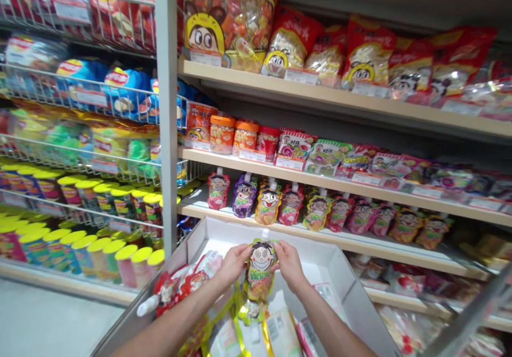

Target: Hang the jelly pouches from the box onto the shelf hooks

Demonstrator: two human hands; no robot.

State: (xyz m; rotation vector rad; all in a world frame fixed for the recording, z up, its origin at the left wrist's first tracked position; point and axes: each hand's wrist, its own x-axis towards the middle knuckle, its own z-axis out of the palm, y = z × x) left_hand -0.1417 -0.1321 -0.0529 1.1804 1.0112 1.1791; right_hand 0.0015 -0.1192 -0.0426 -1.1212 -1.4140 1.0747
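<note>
Between my two hands is a green-yellow spouted jelly pouch (261,267) with a cartoon face and a white cap, held upright above a large white box (340,272). My left hand (235,264) is closed on the pouch's left edge. On its right edge, the fingers of my right hand (288,264) are closed too. Below my hands the box holds more snack packs, among them a red pouch with a white cap (170,290) at the left and a white pack with a barcode (280,330).
Ahead, a shelf carries a row of similar spouted pouches (268,202). Gummy bags (295,149) and orange-lidded jars (222,133) stand one shelf higher, with large snack bags (290,42) above. Left of a grey post (166,106), wire racks hold chip bags and yellow-lidded cans (128,264).
</note>
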